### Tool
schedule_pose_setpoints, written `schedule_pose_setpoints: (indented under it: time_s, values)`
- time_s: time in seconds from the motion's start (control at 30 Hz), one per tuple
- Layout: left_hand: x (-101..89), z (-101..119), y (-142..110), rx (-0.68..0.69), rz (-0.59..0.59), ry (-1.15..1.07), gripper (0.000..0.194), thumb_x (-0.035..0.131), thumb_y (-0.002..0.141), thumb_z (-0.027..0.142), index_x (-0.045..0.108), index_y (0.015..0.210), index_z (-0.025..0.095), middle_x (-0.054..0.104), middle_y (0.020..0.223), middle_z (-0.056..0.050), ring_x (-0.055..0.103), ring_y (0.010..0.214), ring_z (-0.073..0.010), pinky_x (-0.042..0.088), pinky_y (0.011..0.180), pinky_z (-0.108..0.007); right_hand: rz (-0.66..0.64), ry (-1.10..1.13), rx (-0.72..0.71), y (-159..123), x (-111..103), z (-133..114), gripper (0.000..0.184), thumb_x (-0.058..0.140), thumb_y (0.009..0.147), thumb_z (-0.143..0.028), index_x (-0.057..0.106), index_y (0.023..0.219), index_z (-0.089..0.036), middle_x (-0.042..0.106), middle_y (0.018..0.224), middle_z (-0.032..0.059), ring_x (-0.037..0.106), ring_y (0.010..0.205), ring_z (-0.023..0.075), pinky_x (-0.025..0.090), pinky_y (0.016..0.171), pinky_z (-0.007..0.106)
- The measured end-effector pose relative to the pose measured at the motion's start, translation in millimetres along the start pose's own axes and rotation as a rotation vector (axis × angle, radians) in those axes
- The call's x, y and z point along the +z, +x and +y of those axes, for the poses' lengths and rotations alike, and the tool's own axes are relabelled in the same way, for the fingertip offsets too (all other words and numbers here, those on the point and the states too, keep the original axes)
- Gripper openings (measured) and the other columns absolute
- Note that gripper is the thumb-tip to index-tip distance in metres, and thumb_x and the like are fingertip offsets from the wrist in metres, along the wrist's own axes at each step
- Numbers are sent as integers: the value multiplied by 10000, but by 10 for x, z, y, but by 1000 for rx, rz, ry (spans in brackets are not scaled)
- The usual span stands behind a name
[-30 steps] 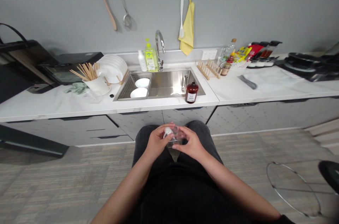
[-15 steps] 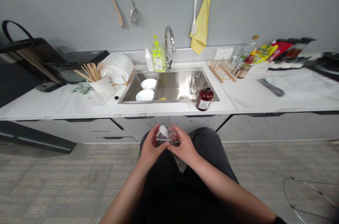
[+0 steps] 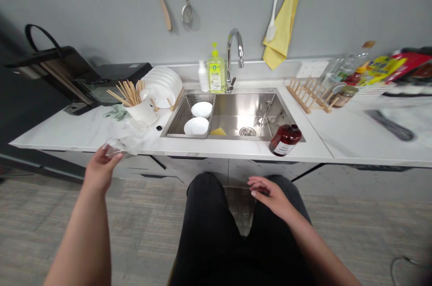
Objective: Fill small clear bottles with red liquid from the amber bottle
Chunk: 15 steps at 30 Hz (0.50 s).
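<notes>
My left hand (image 3: 101, 164) is closed round the end of a clear plastic container (image 3: 122, 145) at the counter's front edge, left of the sink. Motion blurs the container, and its white pump top cannot be made out. Over my right thigh, my right hand (image 3: 270, 193) hovers with fingers loosely bent and thumb apart, and nothing shows in it. A dark red-brown bottle (image 3: 285, 140) with a white label stands at the sink's front right corner, nearest to that hand.
The steel sink (image 3: 236, 136) holds a rack with white bowls (image 3: 196, 126) and a yellow sponge (image 3: 218, 132). A chopstick holder (image 3: 141, 114) and plates (image 3: 162, 85) stand left. Soap bottles (image 3: 216, 74) and a faucet (image 3: 232, 61) are behind; a wooden rack (image 3: 308, 97) is right.
Both hands held the clear container with the white pump over my lap. My left hand has carried it left to the counter edge; my right hand has let go and moved right.
</notes>
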<state>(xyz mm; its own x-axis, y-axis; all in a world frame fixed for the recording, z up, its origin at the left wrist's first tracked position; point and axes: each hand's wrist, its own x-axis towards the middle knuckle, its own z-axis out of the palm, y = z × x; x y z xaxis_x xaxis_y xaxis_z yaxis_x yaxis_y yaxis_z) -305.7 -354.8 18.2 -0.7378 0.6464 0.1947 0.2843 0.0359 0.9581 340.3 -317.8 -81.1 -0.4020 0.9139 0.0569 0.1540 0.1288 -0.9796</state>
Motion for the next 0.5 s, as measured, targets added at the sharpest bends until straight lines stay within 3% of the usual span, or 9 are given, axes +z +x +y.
schedule_pose_setpoints:
  time_s: [0.07, 0.13, 0.3, 0.4, 0.5]
  values:
    - [-77, -75, 245, -30, -8, 6, 714, 1056, 727, 475, 722, 1306, 223, 839, 1044, 135, 771, 1241, -185, 547, 1244, -468, 58, -90, -82, 80, -41, -122, 371, 846, 993, -433, 821, 1324, -267, 881, 1194, 118, 852, 987, 299, 716, 918, 484]
    - [-102, -156, 418, -61, -23, 22, 802, 1100, 625, 486, 721, 1276, 211, 848, 1051, 73, 787, 1170, -183, 591, 1211, -417, 106, -211, -191, 185, -62, -307, 330, 820, 1018, -406, 824, 1324, -284, 874, 1199, 101, 839, 995, 293, 708, 939, 486]
    - [-111, -301, 666, -83, -106, 69, 983, 1114, 418, 609, 726, 1221, 198, 849, 1075, -46, 781, 1114, -271, 628, 1162, -472, 155, -448, -464, 627, -70, -808, 264, 750, 1078, -326, 803, 1336, -306, 826, 1312, 99, 800, 1198, 318, 656, 1078, 510]
    - [-111, -302, 752, -94, -129, 114, 1001, 1088, 452, 676, 724, 1261, 214, 841, 1034, -31, 772, 1096, -272, 603, 1184, -518, 158, -575, -570, 1031, -43, -940, 285, 731, 1082, -306, 784, 1362, -294, 815, 1317, 111, 778, 1226, 340, 639, 1101, 540]
    - [-93, -271, 811, -93, -148, 108, 886, 1046, 587, 641, 714, 1289, 214, 837, 1009, -18, 771, 1102, -252, 584, 1199, -517, 117, -710, -599, 1436, -1, -914, 342, 729, 1071, -307, 771, 1408, -269, 791, 1387, 137, 739, 1305, 379, 607, 1159, 597]
